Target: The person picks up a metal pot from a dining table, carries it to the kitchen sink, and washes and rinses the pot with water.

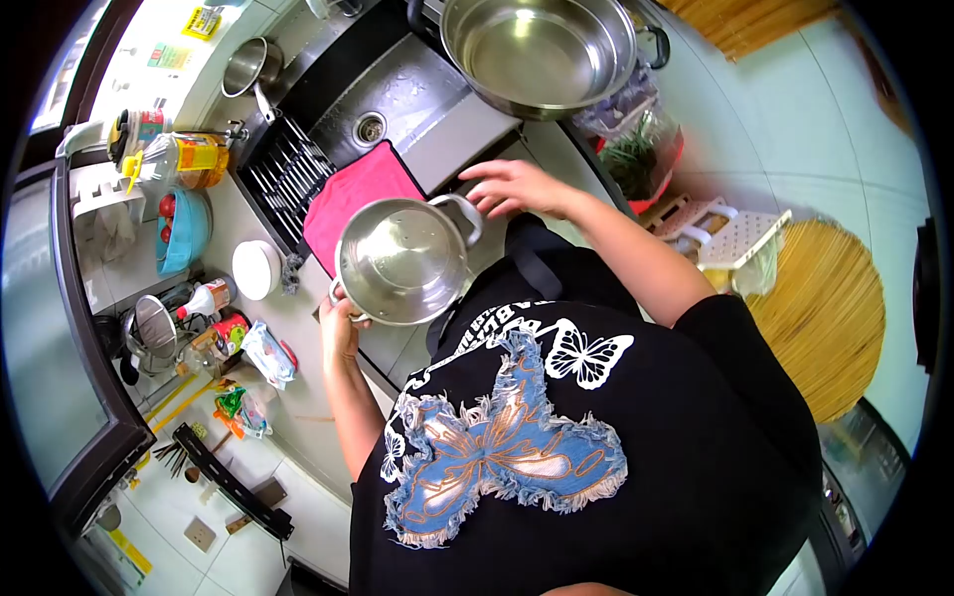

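Observation:
A stainless-steel pot (397,263) with two loop handles is in front of my body, its bright inside facing up. My left hand (343,323) is closed round the pot's near-left handle. At the opposite side, my right hand (517,189) has its fingers stretched out close to the other handle (467,214); whether a fingertip touches it I cannot tell. Partly behind the pot, a pink cloth (363,194) with a dark edge lies over the counter by the sink.
Beyond is a dark sink (397,94) with a slatted rack (288,174). A large steel pot (537,55) stands at its right. On the left counter are a white bowl (256,270), a blue basket (182,233) and an oil bottle (174,159). A round woven stool (830,318) stands right.

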The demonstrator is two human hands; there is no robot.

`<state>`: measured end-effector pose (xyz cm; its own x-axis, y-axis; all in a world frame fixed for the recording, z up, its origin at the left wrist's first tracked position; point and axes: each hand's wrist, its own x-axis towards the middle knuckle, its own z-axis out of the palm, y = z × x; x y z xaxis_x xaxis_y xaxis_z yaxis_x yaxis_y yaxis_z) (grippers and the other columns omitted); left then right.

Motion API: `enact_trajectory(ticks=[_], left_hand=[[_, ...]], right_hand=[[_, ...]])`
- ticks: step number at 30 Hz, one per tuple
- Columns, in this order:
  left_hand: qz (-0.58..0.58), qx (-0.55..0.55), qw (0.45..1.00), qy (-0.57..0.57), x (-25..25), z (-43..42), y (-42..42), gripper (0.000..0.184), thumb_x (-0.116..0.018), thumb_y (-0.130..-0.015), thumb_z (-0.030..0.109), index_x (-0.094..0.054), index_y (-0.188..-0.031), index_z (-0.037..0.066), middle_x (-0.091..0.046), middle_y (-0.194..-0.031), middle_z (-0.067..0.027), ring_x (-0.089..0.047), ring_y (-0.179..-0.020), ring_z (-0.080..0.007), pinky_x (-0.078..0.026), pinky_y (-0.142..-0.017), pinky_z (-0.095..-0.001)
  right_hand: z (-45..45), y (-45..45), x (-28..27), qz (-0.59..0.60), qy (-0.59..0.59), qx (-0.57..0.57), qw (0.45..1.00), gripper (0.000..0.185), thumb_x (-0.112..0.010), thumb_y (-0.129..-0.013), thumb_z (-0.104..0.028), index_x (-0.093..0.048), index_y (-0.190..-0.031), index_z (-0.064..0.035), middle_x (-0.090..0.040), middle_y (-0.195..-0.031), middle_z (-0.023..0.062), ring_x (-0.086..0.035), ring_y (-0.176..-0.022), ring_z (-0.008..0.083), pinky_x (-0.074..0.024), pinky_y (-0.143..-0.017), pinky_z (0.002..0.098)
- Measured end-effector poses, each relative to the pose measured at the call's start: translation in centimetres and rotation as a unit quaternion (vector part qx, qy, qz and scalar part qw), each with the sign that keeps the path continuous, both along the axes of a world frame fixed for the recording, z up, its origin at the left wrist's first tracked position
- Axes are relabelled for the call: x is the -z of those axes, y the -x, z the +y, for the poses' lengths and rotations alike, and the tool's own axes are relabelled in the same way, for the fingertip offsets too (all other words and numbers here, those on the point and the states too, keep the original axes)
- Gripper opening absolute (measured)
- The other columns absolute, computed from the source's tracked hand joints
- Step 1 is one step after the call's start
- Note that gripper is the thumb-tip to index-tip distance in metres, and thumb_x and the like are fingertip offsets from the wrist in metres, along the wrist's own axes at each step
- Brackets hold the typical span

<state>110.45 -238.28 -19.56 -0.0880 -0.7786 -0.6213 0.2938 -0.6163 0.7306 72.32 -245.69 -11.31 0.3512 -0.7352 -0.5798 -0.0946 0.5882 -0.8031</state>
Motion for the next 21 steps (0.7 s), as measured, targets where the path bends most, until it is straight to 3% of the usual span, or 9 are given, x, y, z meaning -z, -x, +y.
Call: enact_trajectory(ticks=[2,4,5,7,9,15,17,20,21], left_hand=[[0.031,-0.03,0.999,-0.029,1.2,2.9,-1.3,0.026,-0.049,-0.076,-0.002,-0.057,-0.1,0.001,-0.062,-0.079,-0.0081,-0.057,-0.057,-0.0155,-0.044,-0.042,-0.0249],[0.117,-0.108,0.985,-0.072,3.9,6.3,-3.3,0.03,-0.051,-0.077,-0.003,-0.055,-0.106,0.002,-0.062,-0.089,-0.0094,-0.059,-0.065,-0.0168,-0.045,-0.045,-0.0261],[0.116,-0.108,0.985,-0.073,4.7,8.2,-4.2,0.03,-0.051,-0.077,-0.003,-0.055,-0.106,0.002,-0.062,-0.089,-0.0094,-0.059,-0.065,-0.0168,-0.045,-0.045,-0.0261],[0.186,-0.227,0.955,-0.033,4.2,13.8,-3.7,0.033,-0.054,-0.077,-0.003,-0.054,-0.109,0.003,-0.062,-0.095,-0.0086,-0.06,-0.071,-0.0171,-0.046,-0.048,-0.026],[0.198,-0.224,0.954,-0.015,4.4,16.0,-5.6,0.036,-0.057,-0.077,-0.003,-0.054,-0.112,0.005,-0.062,-0.099,-0.0078,-0.06,-0.074,-0.0172,-0.049,-0.051,-0.0256],[0.099,-0.26,0.959,-0.045,1.0,22.9,-4.9,0.034,-0.053,-0.08,-0.003,-0.054,-0.113,0.004,-0.063,-0.095,-0.0065,-0.062,-0.071,-0.0164,-0.052,-0.053,-0.0252],[0.085,-0.234,0.967,-0.057,0.2,24.1,-5.3,0.037,-0.053,-0.078,-0.003,-0.053,-0.114,0.005,-0.062,-0.095,-0.0069,-0.061,-0.071,-0.0165,-0.052,-0.052,-0.0246],[0.105,-0.223,0.966,-0.073,-1.0,25.2,-4.4,0.039,-0.054,-0.076,-0.002,-0.052,-0.115,0.005,-0.062,-0.097,-0.0072,-0.061,-0.072,-0.0167,-0.052,-0.052,-0.0249],[0.105,-0.234,0.964,-0.073,-1.5,31.1,2.4,0.041,-0.055,-0.076,-0.002,-0.052,-0.116,0.005,-0.062,-0.098,-0.0073,-0.062,-0.073,-0.017,-0.052,-0.053,-0.0252]], right_hand=[[3.9,5.6,4.8,0.154,0.117,0.062,0.979,0.045,-0.065,-0.087,-0.021,-0.054,-0.129,-0.0071,-0.067,-0.107,0.01,-0.067,-0.09,0.0176,-0.0537,-0.079,0.0314],[8.5,10.9,6.5,0.482,0.185,0.113,0.849,0.052,-0.067,-0.076,-0.018,-0.056,-0.125,-0.0045,-0.065,-0.108,0.0209,-0.066,-0.092,0.029,-0.0531,-0.082,0.0369],[11.1,14.4,9.6,0.643,0.221,0.103,0.726,0.055,-0.065,-0.077,-0.019,-0.052,-0.128,-0.0028,-0.061,-0.113,0.0248,-0.064,-0.098,0.0345,-0.0524,-0.083,0.039],[12.8,17.9,7.6,0.702,0.046,0.047,0.709,0.07,-0.068,-0.076,-0.028,-0.04,-0.133,0.0015,-0.055,-0.124,0.0234,-0.055,-0.113,0.0365,-0.0454,-0.094,0.0425],[16.5,20.3,12.9,0.749,0.183,0.018,0.636,0.071,-0.07,-0.076,-0.033,-0.041,-0.132,0.0008,-0.052,-0.128,0.0218,-0.048,-0.123,0.0326,-0.0425,-0.097,0.0429],[14.7,17.6,9.3,0.738,0.064,0.059,0.669,0.062,-0.069,-0.079,-0.031,-0.047,-0.13,-0.0023,-0.053,-0.126,0.0162,-0.049,-0.12,0.0318,-0.0445,-0.097,0.0412],[14.6,17.2,11.5,0.733,0.085,0.04,0.674,0.033,-0.062,-0.083,-0.022,-0.062,-0.109,-0.0025,-0.06,-0.118,0.0169,-0.056,-0.112,0.033,-0.0468,-0.095,0.0412],[14.5,15.2,14.9,0.687,0.077,0.058,0.72,0.026,-0.059,-0.084,-0.02,-0.063,-0.104,-0.0027,-0.068,-0.103,0.0188,-0.063,-0.101,0.0351,-0.0487,-0.091,0.0427],[18.4,19.6,16.5,0.646,0.1,0.077,0.753,0.026,-0.06,-0.084,-0.021,-0.063,-0.103,-0.0028,-0.069,-0.099,0.0192,-0.064,-0.098,0.0359,-0.049,-0.089,0.0435]])
